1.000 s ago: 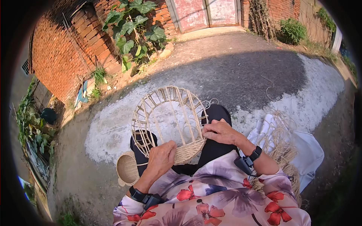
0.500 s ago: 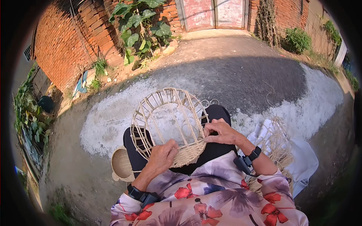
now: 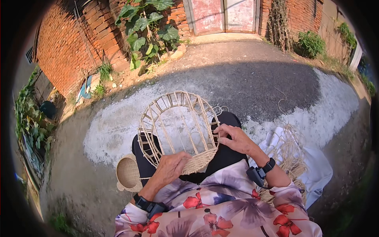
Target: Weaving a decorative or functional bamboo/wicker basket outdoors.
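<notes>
A round, half-woven basket (image 3: 198,162) rests tilted on my lap. Its open frame has ribs wound in pale straw-coloured cord, and long cords cross the opening. Tight weaving fills only the part nearest me. My left hand (image 3: 172,166) is closed on the near edge, left of the woven patch, with its fingertips hidden. At the right-hand rim, my right hand (image 3: 235,139) has its fingers bent and closed against the frame; any strand between them is too small to make out. Both wrists wear black bands with small boxes.
On the ground left of my knee sits a small woven basket (image 3: 128,173). A heap of loose cord (image 3: 293,152) lies on white sheeting (image 3: 319,166) to my right. Beyond the rough pavement stand a brick wall (image 3: 71,47), a leafy plant (image 3: 138,23) and a faded double door (image 3: 223,15).
The basket has shifted slightly to the right and tilted a little. My left hand has moved a bit right along the near edge, and my right hand has slid slightly right with the rim.
</notes>
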Tool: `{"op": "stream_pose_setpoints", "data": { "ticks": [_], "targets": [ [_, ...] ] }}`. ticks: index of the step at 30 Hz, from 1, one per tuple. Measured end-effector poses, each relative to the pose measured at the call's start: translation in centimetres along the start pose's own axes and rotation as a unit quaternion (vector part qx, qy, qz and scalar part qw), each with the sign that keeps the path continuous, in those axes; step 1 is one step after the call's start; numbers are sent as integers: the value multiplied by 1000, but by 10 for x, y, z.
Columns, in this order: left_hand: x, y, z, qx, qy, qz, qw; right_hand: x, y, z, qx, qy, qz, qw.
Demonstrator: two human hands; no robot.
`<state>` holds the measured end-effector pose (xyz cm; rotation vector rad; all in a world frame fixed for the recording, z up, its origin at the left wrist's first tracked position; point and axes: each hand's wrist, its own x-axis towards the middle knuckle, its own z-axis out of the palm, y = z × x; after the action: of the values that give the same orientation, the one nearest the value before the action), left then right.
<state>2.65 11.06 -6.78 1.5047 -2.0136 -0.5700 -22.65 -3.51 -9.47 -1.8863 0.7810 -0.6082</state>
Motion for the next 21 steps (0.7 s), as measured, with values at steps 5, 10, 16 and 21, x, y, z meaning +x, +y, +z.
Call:
{"op": "stream_pose_setpoints", "data": {
  "ticks": [5, 10, 16, 21],
  "targets": [
    [0, -2, -1, -16, 9, -16, 1000, -30, -19, 10, -249, 40, -181, 951],
    [4, 2, -5, -6, -10, -28, 1000, -24, -5, 19, -327, 43, -218, 919],
    [5, 2, -9, -4, -15, -42, 999, -20, 4, 25, -263, 89, -259, 925],
    [6, -3, -8, 3, -9, -26, 1000, -16, 8, 29, -259, 81, -276, 922]
  ]
}}
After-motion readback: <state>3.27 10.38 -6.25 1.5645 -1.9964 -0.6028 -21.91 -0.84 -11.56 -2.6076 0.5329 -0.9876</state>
